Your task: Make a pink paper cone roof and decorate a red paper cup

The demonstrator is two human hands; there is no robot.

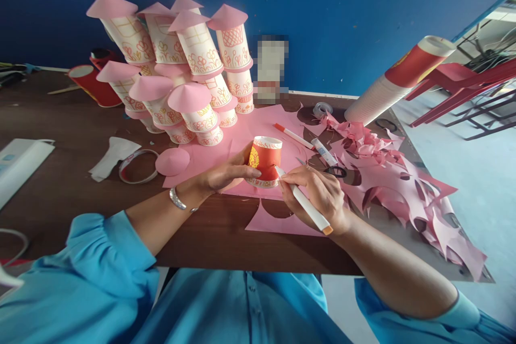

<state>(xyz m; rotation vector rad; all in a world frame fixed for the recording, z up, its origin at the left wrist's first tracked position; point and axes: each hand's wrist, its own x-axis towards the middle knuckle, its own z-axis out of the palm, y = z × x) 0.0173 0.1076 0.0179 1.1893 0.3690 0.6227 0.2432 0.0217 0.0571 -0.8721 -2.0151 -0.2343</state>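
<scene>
My left hand (231, 171) is closed around the side of a red paper cup (266, 164) with a yellow pattern and white bands top and bottom. In my right hand (318, 191) is a white marker (308, 207) with an orange end cap, its tip at the cup's red side. Whether the tip touches the cup I cannot tell. Beneath both hands lies pink paper (237, 145). Just beyond the cup are another marker (294, 136) with a red end and a glue stick (324, 152).
Several decorated cup towers (199, 45) with pink cone roofs stand at the back left. A tall stack of cups (387, 83) leans at the right, near pink paper scraps (387, 183). A tape roll (139, 166) and a pink cone (172, 162) lie left of my hands.
</scene>
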